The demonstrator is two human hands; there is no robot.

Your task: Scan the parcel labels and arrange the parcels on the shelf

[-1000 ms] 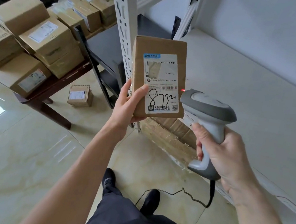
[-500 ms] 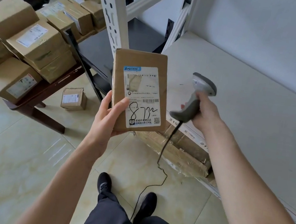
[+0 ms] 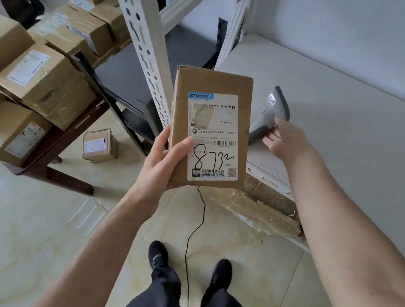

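Left hand (image 3: 161, 162) gripped parcel (image 3: 208, 127) upright (label (image 3: 211, 139) facing camera); right hand (image 3: 284, 139) fingers curled on scanner (image 3: 268, 116) resting on shelf (image 3: 346, 128).

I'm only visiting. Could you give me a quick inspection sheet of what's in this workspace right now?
Surface: pale shelf, scanner resting on it.
Job's things: parcel held upright, label with handwritten 8732 facing the camera.
Clutter: stacked boxes on a dark table; small box on the floor.
Hands: left hand grips the parcel; right hand holds the scanner's handle.
Cables: black cable hanging to the floor.
Surroundings: tiled floor, white wall.
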